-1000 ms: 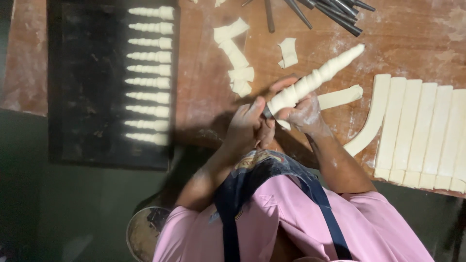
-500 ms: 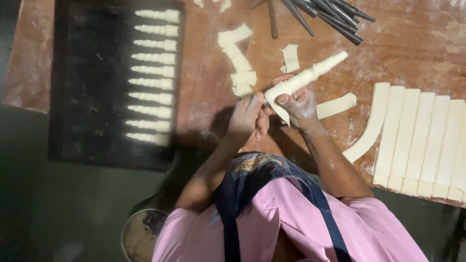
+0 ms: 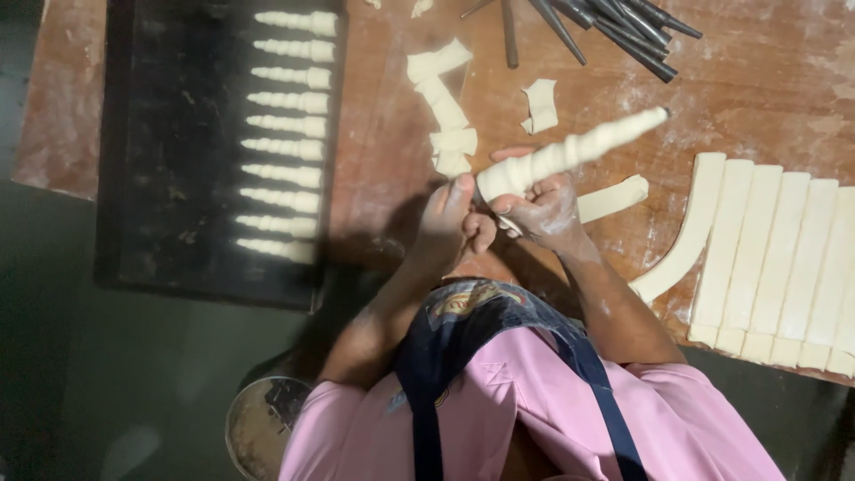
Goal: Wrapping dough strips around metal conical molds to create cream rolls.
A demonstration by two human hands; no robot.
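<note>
A long cone wrapped in a spiral of white dough (image 3: 574,153) is held over the wooden table (image 3: 757,98), its thin tip pointing up and right. My right hand (image 3: 539,212), dusted with flour, grips its wide end from below. My left hand (image 3: 450,221) pinches the same wide end from the left. A short loose dough strip (image 3: 613,198) lies just right of my right hand.
A black tray (image 3: 160,160) on the left holds a column of several dough-wrapped cones (image 3: 287,125). Bare metal cones (image 3: 614,27) lie at the top. Cut dough strips (image 3: 775,258) lie side by side at right, dough scraps (image 3: 445,111) near the middle. A round tin (image 3: 258,428) sits below.
The wrapped cone and both hands have shifted slightly across the view, and the cone lies a little flatter. Both hands keep their hold on its wide end.
</note>
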